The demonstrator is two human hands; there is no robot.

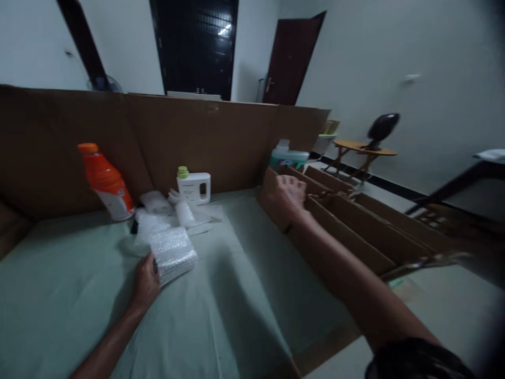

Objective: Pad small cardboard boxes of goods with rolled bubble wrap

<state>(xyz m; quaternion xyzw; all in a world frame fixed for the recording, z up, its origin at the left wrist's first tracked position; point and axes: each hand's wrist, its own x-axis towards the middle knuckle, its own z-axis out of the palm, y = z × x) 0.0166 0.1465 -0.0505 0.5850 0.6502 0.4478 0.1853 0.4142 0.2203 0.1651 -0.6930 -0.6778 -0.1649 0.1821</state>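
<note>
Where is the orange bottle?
In the head view, the orange bottle stands at the far left of the green cloth, against the cardboard wall, left of the small white bottle.

place: home room | cues: dark doors (pixel 291 58), round side table (pixel 363 148), cloth-covered surface (pixel 221 295)

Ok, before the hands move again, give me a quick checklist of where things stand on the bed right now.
1. Left hand on the bubble-wrapped bundle: ok.
2. Right hand at the cardboard box edge: ok; grip cannot tell.
3. Orange bottle upright: ok.
4. White bottle upright, apart from both hands: ok.
5. Box contents: cannot tell.
6. Loose bubble wrap lies between bundle and bottles: not ok.
</note>
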